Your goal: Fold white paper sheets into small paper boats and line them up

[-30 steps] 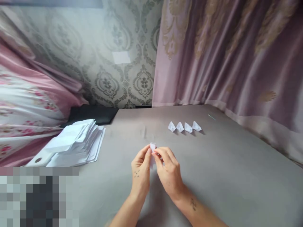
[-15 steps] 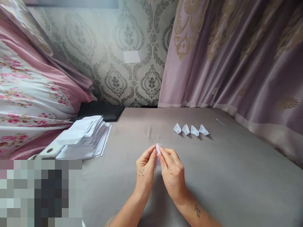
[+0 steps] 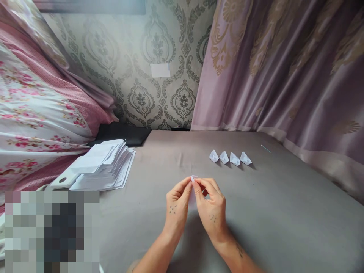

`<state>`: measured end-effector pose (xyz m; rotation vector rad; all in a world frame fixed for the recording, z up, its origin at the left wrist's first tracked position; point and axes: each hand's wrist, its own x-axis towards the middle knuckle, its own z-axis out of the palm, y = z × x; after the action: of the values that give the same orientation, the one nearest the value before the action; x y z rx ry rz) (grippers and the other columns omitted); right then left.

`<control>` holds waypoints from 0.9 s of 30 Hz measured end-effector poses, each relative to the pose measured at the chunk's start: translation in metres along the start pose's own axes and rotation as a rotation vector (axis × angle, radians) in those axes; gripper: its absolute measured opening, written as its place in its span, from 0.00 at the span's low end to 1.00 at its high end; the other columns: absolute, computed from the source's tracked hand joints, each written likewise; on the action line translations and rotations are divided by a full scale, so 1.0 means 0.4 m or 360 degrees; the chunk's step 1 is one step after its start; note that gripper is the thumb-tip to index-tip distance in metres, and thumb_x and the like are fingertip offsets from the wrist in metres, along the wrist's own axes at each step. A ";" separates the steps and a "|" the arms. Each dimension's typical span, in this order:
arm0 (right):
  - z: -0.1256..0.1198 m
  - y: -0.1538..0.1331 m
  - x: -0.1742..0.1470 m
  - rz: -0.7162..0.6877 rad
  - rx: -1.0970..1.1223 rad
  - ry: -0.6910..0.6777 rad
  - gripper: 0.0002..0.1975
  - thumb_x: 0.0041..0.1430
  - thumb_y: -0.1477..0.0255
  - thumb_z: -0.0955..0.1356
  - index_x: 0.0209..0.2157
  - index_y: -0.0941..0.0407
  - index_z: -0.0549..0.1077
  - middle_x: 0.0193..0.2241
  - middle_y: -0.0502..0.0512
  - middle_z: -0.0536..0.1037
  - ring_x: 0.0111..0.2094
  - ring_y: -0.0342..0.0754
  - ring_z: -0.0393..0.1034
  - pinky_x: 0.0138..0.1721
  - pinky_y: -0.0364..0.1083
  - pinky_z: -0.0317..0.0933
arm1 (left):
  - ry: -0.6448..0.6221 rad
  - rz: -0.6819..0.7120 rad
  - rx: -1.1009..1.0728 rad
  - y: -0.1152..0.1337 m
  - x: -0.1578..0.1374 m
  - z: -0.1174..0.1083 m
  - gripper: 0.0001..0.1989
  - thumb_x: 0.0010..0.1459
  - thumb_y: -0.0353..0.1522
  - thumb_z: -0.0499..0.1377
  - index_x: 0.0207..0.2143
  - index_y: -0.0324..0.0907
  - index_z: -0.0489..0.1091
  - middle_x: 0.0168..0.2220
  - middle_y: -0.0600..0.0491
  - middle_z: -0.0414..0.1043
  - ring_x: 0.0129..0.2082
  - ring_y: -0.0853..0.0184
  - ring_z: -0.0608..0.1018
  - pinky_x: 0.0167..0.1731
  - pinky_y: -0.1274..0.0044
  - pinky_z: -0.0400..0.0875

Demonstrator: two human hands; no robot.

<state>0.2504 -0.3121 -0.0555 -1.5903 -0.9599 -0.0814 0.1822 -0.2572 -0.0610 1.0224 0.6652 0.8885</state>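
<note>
Between my two hands is a small folded white paper (image 3: pixel 193 178), mostly covered by my fingers. My left hand (image 3: pixel 178 197) pinches it from the left with thumb and forefinger. From the right, my right hand (image 3: pixel 211 199) pinches it the same way, and the two thumbs nearly meet. Only the paper's pointed top shows clearly above the fingertips. Beyond my right hand, several folded paper boats (image 3: pixel 234 159) stand in a row on the grey cloth (image 3: pixel 153 220).
At the left lies a tall stack of white paper sheets (image 3: pixel 99 167) beside a white object with a round hole (image 3: pixel 61 182). Behind it is a flat black item (image 3: pixel 125 134). A thin stick (image 3: pixel 266 148) lies at the right, near the purple curtain (image 3: pixel 241 76). The lower left is pixelated.
My right hand has shifted its grip, with its thumb now up at the paper's top. Less of the paper shows between the hands. The whole view has shifted slightly.
</note>
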 end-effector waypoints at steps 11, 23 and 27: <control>-0.018 -0.014 0.021 0.0447 0.0202 -0.0196 0.11 0.60 0.66 0.64 0.29 0.56 0.74 0.30 0.53 0.73 0.32 0.44 0.68 0.34 0.42 0.62 | -0.0069 -0.0030 0.0025 0.003 -0.003 0.001 0.12 0.51 0.36 0.63 0.39 0.42 0.77 0.40 0.50 0.78 0.44 0.62 0.76 0.46 0.75 0.68; -0.017 0.007 0.009 0.0241 -0.0055 -0.0291 0.12 0.63 0.68 0.60 0.32 0.56 0.72 0.31 0.53 0.71 0.32 0.44 0.67 0.35 0.42 0.60 | -0.0096 -0.0113 -0.0018 0.011 0.006 -0.011 0.12 0.49 0.37 0.65 0.34 0.40 0.77 0.35 0.50 0.78 0.39 0.65 0.76 0.41 0.77 0.68; -0.015 0.009 0.003 0.0161 -0.0205 -0.0343 0.13 0.64 0.70 0.59 0.32 0.55 0.72 0.30 0.53 0.71 0.32 0.44 0.67 0.35 0.42 0.59 | -0.0040 -0.0163 0.0036 0.008 0.013 -0.019 0.12 0.47 0.38 0.66 0.32 0.40 0.77 0.33 0.51 0.77 0.35 0.68 0.74 0.38 0.79 0.68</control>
<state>0.2561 -0.3165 -0.0559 -1.7902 -1.0549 0.1022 0.1774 -0.2485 -0.0614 1.0093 0.7014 0.7792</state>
